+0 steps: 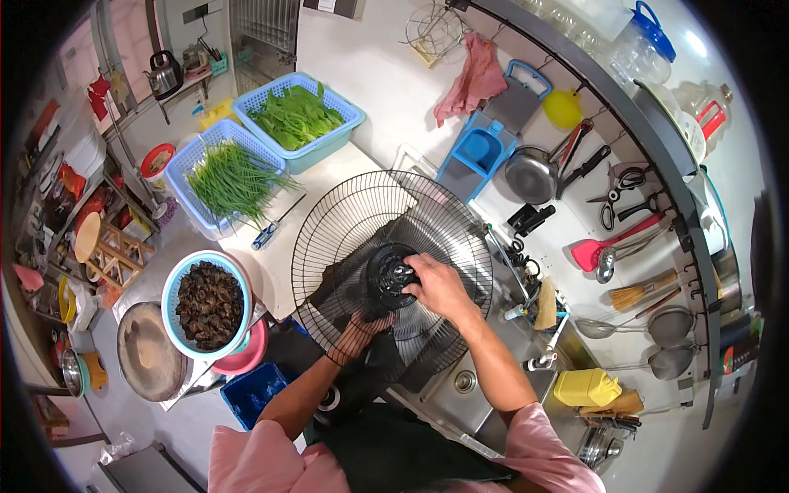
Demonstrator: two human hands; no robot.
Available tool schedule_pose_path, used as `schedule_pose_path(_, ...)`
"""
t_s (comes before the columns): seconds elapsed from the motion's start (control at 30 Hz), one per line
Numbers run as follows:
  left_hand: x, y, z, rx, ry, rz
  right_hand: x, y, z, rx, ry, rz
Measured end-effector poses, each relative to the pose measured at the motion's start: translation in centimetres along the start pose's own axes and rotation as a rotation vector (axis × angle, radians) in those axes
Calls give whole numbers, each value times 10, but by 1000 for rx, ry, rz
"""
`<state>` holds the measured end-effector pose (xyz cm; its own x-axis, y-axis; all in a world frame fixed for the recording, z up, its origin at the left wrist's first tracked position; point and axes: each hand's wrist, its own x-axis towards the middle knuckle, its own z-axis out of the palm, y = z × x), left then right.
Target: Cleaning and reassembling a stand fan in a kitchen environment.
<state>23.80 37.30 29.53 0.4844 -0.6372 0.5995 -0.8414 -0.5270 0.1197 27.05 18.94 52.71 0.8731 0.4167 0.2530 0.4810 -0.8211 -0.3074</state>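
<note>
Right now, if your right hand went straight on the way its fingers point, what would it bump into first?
The bare right hand would first meet the round black hub inside the black, bowl-shaped wire cage; it seems to be touching that hub, though depth is unclear.

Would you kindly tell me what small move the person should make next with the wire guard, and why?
I would suggest steadying the wire guard with the left hand while the right hand gently tests whether the black hub turns. The right hand is at the hub, and the left shows through the wires just below it, so it seems well placed for support.
</note>
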Motion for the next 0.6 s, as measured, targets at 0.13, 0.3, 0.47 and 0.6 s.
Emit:
schedule_pose_path(0.13,-7,1,3,677,-342,132,3,-17,-3,-114,-173,291)
schedule_pose_path(0.3,-2,-5,-6,-599,-115,-120,5,-7,-10,67,-102,62)
schedule_pose_path(0.47,6,0,-9,122,-302,-29,5,-12,12,141,37,226)
schedule_pose_path(0.6,19,13,-19,-287,-444,-215,-8,-17,29,-132,6,567)
